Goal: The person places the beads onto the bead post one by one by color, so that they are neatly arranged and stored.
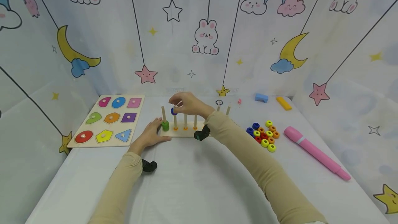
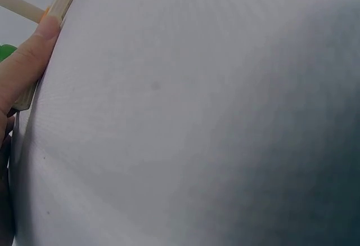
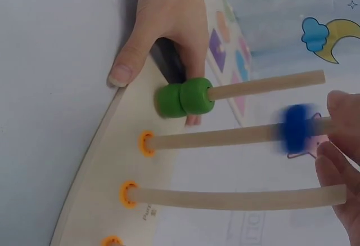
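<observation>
Your right grip (image 1: 190,104), parted and empty, is just beyond the blue bead (image 3: 296,129) around the second peg (image 3: 219,138); your left grip (image 1: 151,134), spread, touches the pegboard (image 1: 183,134) beside the green beads (image 3: 185,97).

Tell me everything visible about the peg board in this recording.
The peg board is a long pale base that looks wooden, lying flat on the white table, with small printing and upright pegs in a row. Orange rings circle the visible peg feet. Two green beads sit stacked on the leftmost peg; a blurred blue bead is high on the next. The left grip holds the left end, thumb at the front edge. The right sleeve hides part of it.
</observation>
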Demonstrator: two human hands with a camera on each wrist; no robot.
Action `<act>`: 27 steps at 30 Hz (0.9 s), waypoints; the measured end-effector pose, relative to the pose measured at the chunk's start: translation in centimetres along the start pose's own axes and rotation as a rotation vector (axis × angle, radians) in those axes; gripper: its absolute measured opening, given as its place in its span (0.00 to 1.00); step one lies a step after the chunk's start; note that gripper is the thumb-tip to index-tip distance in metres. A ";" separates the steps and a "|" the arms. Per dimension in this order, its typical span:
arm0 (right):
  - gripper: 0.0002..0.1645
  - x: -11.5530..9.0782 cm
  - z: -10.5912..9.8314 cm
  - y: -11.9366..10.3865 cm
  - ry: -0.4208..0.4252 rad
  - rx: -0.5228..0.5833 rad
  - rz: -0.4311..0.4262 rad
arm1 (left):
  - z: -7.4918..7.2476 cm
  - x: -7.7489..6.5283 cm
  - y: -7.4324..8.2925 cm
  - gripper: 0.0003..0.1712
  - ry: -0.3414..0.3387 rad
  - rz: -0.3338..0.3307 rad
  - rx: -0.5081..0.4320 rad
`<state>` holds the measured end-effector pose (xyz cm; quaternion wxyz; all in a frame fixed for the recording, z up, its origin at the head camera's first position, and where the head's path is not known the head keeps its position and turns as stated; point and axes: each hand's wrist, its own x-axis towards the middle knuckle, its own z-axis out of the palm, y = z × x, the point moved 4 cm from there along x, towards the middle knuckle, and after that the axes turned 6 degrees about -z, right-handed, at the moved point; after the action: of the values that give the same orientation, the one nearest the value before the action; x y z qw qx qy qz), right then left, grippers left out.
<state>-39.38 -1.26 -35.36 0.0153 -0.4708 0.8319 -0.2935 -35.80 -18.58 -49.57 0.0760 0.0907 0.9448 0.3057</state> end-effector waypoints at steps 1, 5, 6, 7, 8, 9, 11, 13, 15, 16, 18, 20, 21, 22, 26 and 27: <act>0.20 -0.1 -0.1 0.0 0.002 0.004 0.005 | 0.0 0.0 0.0 0.59 0.000 0.002 -0.001; 0.20 -0.3 -0.5 -0.1 0.008 0.005 0.022 | 0.0 0.0 0.2 0.59 -0.002 -0.002 -0.005; 0.20 -0.4 -0.7 -0.1 0.009 0.004 0.028 | 0.1 0.0 0.2 0.59 0.000 -0.002 -0.003; 0.20 -0.5 -0.8 0.0 0.010 0.002 0.032 | 0.0 0.0 0.2 0.58 0.000 -0.004 -0.002; 0.20 -0.6 -1.0 0.1 0.011 -0.005 0.040 | 0.0 0.0 0.3 0.58 0.002 -0.002 0.000; 0.20 -0.7 -1.2 0.2 0.015 -0.013 0.049 | 0.1 0.1 0.3 0.58 0.003 0.000 0.000; 0.19 -1.0 -1.5 0.7 0.027 -0.028 0.063 | 0.1 0.1 0.4 0.58 0.007 0.006 0.001; 0.19 -1.5 -2.1 1.2 0.044 -0.038 0.082 | 0.1 0.1 0.5 0.58 0.011 0.009 0.000; 0.18 -2.0 -2.8 1.7 0.065 -0.031 0.094 | 0.1 0.0 0.6 0.58 0.016 0.014 0.000; 0.17 -2.4 -3.3 2.0 0.077 -0.024 0.099 | 0.2 0.0 0.6 0.58 0.018 0.015 0.001; 0.16 -3.2 -4.4 2.5 0.103 -0.011 0.120 | 0.2 0.0 0.6 0.58 0.019 0.017 0.000; 0.16 -4.2 -5.8 3.3 0.142 0.010 0.139 | 0.2 0.0 0.5 0.57 0.021 0.018 0.000; 0.15 -4.8 -6.5 3.8 0.162 0.015 0.157 | 0.2 0.0 0.5 0.57 0.022 0.019 0.002; 0.16 -5.5 -7.2 4.2 0.183 0.019 0.178 | 0.2 0.0 0.4 0.57 0.021 0.019 0.004; 0.16 -8.6 -9.9 6.3 0.260 0.014 0.249 | 0.2 0.0 0.2 0.58 0.022 0.021 0.016; 0.16 -9.4 -10.4 6.8 0.274 0.008 0.271 | 0.2 0.0 0.1 0.59 0.020 0.020 0.020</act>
<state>-42.51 13.76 -32.51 -0.0566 -0.3099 0.8808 -0.3535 -35.79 -18.37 -49.66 0.0625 0.0976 0.9475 0.2980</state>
